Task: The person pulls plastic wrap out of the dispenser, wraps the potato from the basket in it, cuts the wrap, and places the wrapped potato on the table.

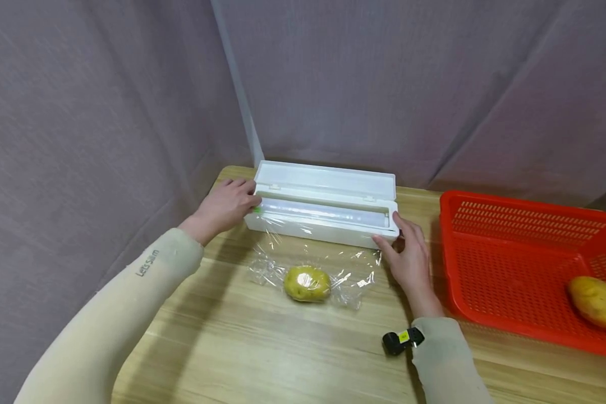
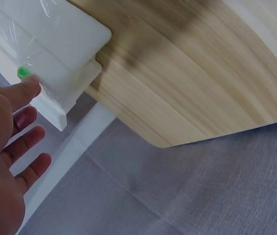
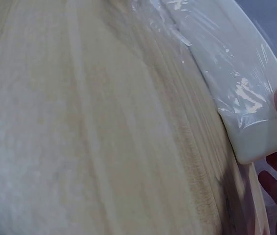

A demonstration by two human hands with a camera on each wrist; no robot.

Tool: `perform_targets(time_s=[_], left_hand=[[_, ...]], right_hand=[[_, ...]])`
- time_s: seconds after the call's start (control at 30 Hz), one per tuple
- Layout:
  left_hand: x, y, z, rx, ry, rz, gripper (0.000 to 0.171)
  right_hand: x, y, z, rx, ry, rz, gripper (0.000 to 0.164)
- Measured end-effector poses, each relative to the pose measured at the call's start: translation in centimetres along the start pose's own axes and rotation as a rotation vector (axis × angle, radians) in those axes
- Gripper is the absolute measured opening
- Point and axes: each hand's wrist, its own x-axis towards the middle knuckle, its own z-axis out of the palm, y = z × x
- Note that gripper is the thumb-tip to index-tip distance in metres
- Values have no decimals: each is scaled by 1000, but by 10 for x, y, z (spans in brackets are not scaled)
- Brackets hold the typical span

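A white cling film dispenser lies on the table with its lid raised and a film roll inside. My left hand is at its left end, thumb resting by a small green slider; the other fingers lie loosely bent beyond the end. My right hand grips the right end, thumb on the film-covered front and fingers around the end. Clear film drapes from the dispenser down over a potato on the table in front.
A red plastic basket stands on the right, with another potato in it. Grey curtain hangs behind the wooden table and along its left side. A black wrist camera shows by the right sleeve.
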Motion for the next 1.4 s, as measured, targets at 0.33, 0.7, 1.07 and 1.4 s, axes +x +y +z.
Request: perform_targets(time_s=[0.33,0.7,1.07,1.4], left_hand=[[-14,-10,-3,25,-24,-51,11],[-10,3,-1,-76,-62,-54,43],[-12,7,12,-139,80,-12,24],[-19,11,11,-240,165,-7,12]], right_hand=[[-1,-2,0,5,4,-5,73],[-3,-3,0,0,-32,-4,75],[-10,-3,0,-4,-41,-23,74],[-21,-7,-6,39,38,-110,63]])
